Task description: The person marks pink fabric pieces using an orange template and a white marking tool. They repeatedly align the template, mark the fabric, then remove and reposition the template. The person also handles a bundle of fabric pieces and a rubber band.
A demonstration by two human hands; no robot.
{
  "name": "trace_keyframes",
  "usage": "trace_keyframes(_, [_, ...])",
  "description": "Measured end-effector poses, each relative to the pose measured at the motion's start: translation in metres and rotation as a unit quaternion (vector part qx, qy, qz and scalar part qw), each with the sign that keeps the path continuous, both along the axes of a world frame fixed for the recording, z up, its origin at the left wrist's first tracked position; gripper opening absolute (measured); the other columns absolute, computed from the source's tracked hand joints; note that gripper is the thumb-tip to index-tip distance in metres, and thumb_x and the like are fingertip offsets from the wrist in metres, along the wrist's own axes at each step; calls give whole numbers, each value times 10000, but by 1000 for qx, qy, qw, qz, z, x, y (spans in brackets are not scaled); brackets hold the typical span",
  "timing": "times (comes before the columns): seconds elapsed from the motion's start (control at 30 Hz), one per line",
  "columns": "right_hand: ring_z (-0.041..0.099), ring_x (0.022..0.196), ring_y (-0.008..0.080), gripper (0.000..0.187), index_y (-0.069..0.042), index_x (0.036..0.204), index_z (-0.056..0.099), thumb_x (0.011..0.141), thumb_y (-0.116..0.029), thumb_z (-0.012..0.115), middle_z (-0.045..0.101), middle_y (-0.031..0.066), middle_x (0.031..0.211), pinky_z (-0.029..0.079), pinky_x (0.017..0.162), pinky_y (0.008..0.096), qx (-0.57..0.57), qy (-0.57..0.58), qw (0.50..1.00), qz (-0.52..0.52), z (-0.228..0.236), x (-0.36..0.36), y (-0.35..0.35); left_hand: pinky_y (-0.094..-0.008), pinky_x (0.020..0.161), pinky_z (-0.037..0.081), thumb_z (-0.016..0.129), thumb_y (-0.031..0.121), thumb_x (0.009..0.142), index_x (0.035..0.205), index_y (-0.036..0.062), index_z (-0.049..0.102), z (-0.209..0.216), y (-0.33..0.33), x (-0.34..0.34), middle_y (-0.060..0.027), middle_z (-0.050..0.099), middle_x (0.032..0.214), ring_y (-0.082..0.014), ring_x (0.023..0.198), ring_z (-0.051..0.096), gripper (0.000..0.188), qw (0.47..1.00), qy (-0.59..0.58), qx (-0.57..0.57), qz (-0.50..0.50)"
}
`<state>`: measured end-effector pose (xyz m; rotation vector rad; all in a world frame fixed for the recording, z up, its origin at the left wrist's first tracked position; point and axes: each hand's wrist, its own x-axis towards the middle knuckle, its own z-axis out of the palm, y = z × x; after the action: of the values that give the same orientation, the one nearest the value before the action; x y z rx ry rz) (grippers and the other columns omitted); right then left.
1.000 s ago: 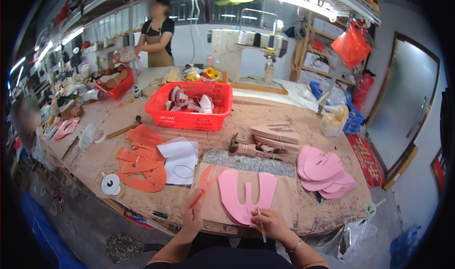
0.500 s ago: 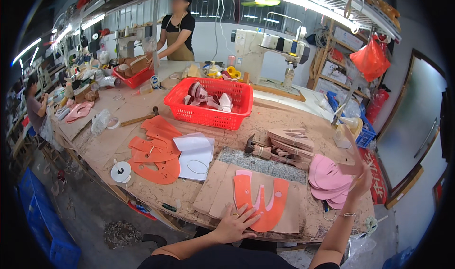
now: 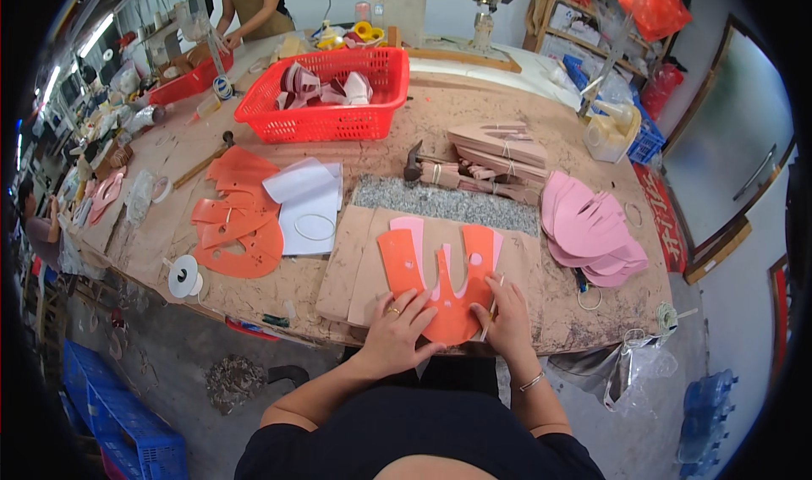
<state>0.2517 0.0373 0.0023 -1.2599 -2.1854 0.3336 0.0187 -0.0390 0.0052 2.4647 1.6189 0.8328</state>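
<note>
- L hand [image 3: 397,336] — laid flat on lower L part of the orange pc [image 3: 448,318], fingers a bit apart, thumb spread off to the side; gold-coloured ring [image 3: 392,311] on one finger. Nothing gripped.
- R hand [image 3: 510,323] at the pc's lower R edge, fingers and thumb clamped on a thin white stick [image 3: 485,334], thumb tip by the orange edge; bracelet [image 3: 532,382] on the wrist.
- Orange pc lies flat, curved end twd the person, prongs pointing away, round holes in the outer two. It's on top of a pink pc [image 3: 408,225], whose edges show at upper L, mid & R side.
- Both pcs on tan sheets [image 3: 345,264], near edge of the counter [image 3: 609,318].
- Just beyond: grey speckled slab [image 3: 440,203]; behind it a hammer [image 3: 414,164] next to banded tan pcs [image 3: 501,148].
- R of the work: fanned stack of pink pcs [image 3: 584,226].
- L: white paper w/ a ring on it [image 3: 306,241], then overlapping orange pcs [image 3: 241,218], white spool [image 3: 183,277] nearer the edge.
- Farther back — red basket [image 3: 317,127] holding pink & dark pcs; a co-worker [image 3: 254,10] stands upper L, hands near another red basket [image 3: 182,84].
</note>
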Motion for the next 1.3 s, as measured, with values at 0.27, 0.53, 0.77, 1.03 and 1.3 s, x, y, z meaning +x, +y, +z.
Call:
trace_keyframes(0.27, [482, 1301, 412, 557, -14, 1305, 544, 852, -264, 750, 543, 225, 1369, 372, 1087, 496, 47, -24, 998, -24, -4, -13, -11, -527, 1180, 227, 720, 461, 831, 1286, 54, 573, 5, 21, -24, -107, 481, 1469, -320, 1408, 373, 627, 995, 4, -83, -58])
trace_keyframes(0.53, [510, 1276, 405, 541, -16, 1279, 570, 840, -266, 763, 561, 221, 1349, 380, 1085, 485, 51, -18, 998, -35, -3, -17, -13, -505, 1187, 238, 729, 444, 827, 1267, 60, 581, 14, 31, -35, -76, 482, 1470, -304, 1410, 368, 603, 990, 10, -105, -89])
trace_keyframes(0.77, [528, 1257, 377, 535, -17, 1262, 583, 825, -259, 775, 571, 210, 1338, 388, 1079, 475, 39, -3, 999, -33, -2, -16, -10, -514, 1181, 238, 741, 493, 804, 1263, 81, 588, 10, 29, -29, -40, 504, 1443, -301, 1392, 387, 636, 994, 33, -75, -71])
trace_keyframes(1.03, [599, 1152, 366, 445, 5, 1246, 601, 881, -219, 723, 625, 214, 1238, 450, 1011, 445, 38, 22, 999, -32, 4, -16, -4, -528, 1174, 235, 731, 480, 811, 1256, 78, 596, 9, 28, -29, -56, 511, 1431, -299, 1389, 382, 614, 995, 22, -77, -67])
trace_keyframes(1.3, [662, 687, 175, 277, 6, 1083, 646, 1013, -246, 555, 681, 117, 778, 531, 656, 286, -266, 263, 925, 73, 46, -68, 70, -544, 1161, 244, 725, 483, 816, 1241, 82, 606, 10, 30, -29, -60, 526, 1401, -314, 1376, 390, 596, 994, 22, -75, -73])
